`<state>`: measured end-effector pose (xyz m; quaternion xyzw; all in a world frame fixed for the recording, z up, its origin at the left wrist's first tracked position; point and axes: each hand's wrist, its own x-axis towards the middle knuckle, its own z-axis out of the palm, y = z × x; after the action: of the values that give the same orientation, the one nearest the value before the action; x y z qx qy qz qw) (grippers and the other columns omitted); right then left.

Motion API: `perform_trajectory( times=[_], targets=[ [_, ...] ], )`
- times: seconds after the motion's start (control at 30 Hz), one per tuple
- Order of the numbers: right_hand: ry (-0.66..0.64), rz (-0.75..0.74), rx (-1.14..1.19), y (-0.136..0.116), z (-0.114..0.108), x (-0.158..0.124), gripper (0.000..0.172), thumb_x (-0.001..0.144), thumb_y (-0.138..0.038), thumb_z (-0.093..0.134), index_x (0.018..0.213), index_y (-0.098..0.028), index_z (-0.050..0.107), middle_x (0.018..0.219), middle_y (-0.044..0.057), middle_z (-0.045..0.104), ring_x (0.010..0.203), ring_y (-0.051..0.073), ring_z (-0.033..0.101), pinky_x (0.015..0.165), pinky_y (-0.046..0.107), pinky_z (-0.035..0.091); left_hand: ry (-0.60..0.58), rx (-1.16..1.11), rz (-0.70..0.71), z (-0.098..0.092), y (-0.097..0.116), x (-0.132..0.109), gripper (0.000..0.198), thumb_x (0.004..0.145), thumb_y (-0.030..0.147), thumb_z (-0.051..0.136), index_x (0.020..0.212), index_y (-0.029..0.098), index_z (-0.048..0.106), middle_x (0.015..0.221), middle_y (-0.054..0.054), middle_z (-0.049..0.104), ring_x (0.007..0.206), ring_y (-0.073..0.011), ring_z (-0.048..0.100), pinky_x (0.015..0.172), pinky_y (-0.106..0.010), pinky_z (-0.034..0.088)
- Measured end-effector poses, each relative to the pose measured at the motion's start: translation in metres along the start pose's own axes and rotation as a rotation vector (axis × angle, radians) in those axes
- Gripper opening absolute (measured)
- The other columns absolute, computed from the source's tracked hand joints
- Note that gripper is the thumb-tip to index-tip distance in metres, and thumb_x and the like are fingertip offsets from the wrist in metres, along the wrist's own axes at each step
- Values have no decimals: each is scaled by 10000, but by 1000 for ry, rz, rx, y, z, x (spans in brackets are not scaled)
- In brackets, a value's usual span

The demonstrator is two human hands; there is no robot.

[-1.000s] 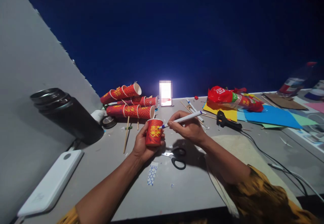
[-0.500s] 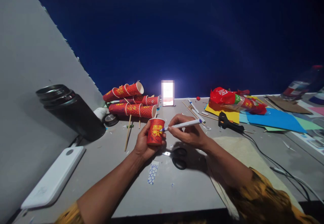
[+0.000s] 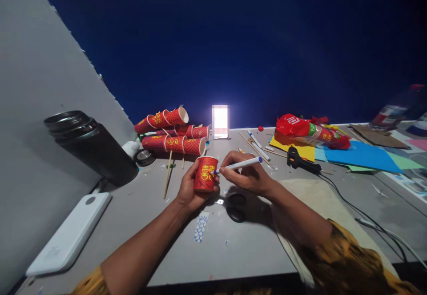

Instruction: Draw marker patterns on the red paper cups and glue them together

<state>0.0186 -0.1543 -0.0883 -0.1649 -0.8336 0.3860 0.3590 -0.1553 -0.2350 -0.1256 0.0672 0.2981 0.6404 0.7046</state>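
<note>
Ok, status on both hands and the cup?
Left hand holding red cup. Right hand gripping pen, tip at cup's front. Scissors on table, clear of pen tip.

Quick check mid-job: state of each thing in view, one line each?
Red paper cup: upright, held by the left hand
White marker: gripped by the right hand, tip toward the cup
Nested red cups: lying sideways
Scissors: on the table; open or shut unclear
Black thermos: mouth uncovered
Phone: upright, screen lit
Glue gun: lying on its side
White power bank: lying flat
Red plastic bag: lying down, opening unclear
</note>
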Motion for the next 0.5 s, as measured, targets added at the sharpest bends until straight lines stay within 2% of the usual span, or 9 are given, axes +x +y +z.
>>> perform_trajectory(
  times=[0.5],
  targets=[
    [15, 20, 0, 0, 3, 0, 129, 873, -258, 681, 773, -185, 642, 653, -19, 638, 563, 110, 510, 517, 229, 368, 14, 3, -15, -1, -3, 2, 448, 1008, 480, 451, 1059, 84, 654, 794, -104, 695, 644, -200, 677, 520, -306, 553]
  ],
)
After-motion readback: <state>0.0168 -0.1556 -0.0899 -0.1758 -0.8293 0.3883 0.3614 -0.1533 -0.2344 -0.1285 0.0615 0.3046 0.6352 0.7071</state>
